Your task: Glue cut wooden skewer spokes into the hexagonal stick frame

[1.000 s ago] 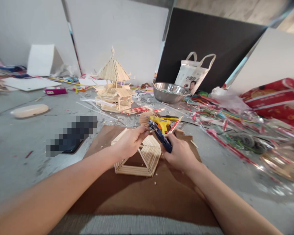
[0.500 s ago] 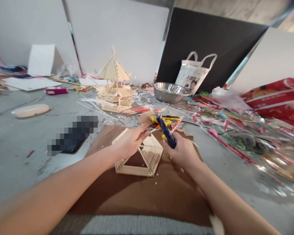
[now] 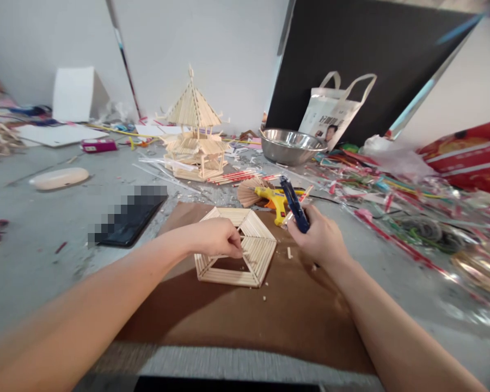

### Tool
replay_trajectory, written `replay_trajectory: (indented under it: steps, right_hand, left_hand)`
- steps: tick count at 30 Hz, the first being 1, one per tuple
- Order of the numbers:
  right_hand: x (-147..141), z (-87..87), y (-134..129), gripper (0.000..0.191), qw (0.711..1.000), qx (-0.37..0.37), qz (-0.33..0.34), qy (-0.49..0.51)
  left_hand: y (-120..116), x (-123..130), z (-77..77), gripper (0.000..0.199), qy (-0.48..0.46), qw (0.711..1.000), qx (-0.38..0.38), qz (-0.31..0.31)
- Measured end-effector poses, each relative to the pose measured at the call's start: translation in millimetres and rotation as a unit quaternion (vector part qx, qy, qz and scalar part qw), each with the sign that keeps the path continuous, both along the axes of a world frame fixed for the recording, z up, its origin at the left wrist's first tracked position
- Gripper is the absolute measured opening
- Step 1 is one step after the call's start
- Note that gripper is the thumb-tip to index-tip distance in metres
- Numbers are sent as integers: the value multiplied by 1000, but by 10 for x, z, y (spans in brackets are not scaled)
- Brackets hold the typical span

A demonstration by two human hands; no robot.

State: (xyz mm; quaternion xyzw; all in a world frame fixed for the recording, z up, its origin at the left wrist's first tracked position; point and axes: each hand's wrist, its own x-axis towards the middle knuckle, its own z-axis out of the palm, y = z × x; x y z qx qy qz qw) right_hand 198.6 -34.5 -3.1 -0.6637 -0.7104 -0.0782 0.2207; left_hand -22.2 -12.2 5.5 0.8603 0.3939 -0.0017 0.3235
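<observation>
A hexagonal frame of pale wooden sticks (image 3: 261,256) lies on a brown sheet (image 3: 237,321), with open gaps between its stick-filled sections. Over its middle, my left hand (image 3: 222,238) is closed, fingertips pinched low at the frame; whatever they hold is too small to make out. My right hand (image 3: 320,237) grips a dark blue hand tool (image 3: 294,204), to the right of the frame and raised above the sheet; its working end is unclear. Just beyond it lies a yellow glue gun (image 3: 275,201). Small stick offcuts (image 3: 289,252) are scattered on the sheet.
Behind the sheet stands a stick-built pagoda (image 3: 194,130), with red-marked sticks (image 3: 237,177) beside it. A metal bowl (image 3: 292,147) and a white bag (image 3: 330,111) are at the back. A phone (image 3: 133,223) lies left; tangled scraps (image 3: 404,218) cover the right.
My left hand has drawn back from the frame's far edge to its middle. My right hand, still holding the blue tool, has shifted right, away from the frame. The whole view has also moved slightly.
</observation>
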Motion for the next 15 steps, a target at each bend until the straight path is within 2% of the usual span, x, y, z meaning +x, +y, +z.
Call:
replay_trajectory:
  steps: [9, 15]
  right_hand:
    - [-24, -23, -6, 30, 1000, -8, 7, -19]
    - [-42, -14, -11, 29, 999, -8, 14, -38]
  left_hand:
    - [-18, 33, -78, 20, -6, 998, -8, -57]
    - [-36, 43, -66, 20, 6, 996, 4, -90]
